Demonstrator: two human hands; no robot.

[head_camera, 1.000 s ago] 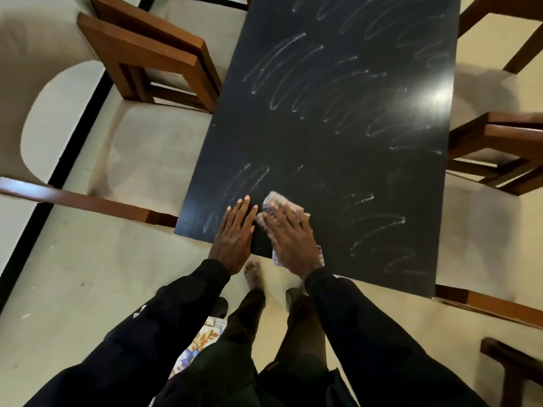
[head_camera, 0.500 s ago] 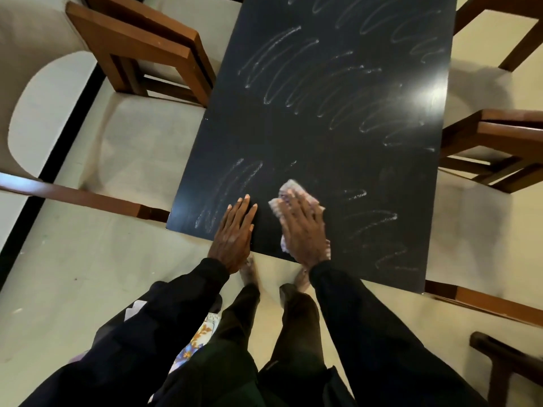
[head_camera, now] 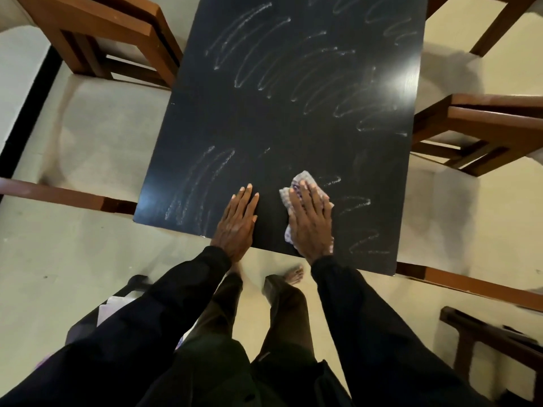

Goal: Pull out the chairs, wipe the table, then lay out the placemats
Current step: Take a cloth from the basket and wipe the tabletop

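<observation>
Left hand (head_camera: 238,221) lies flat on the near edge of the surface (head_camera: 264,121), fingers straight and together. Right hand (head_camera: 311,221), just beside it, presses the cloth (head_camera: 302,179) down under straight fingers. Streaks (head_camera: 352,201) lie immediately right of the cloth, nearer the right hand; more cross the far half. Chairs (head_camera: 484,127) flank both long sides.

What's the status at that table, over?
Left hand flat on glossy black rectangular table. Right hand pressing crumpled white checked cloth. Brown wooden chairs flank it, no obstruction seen.
</observation>
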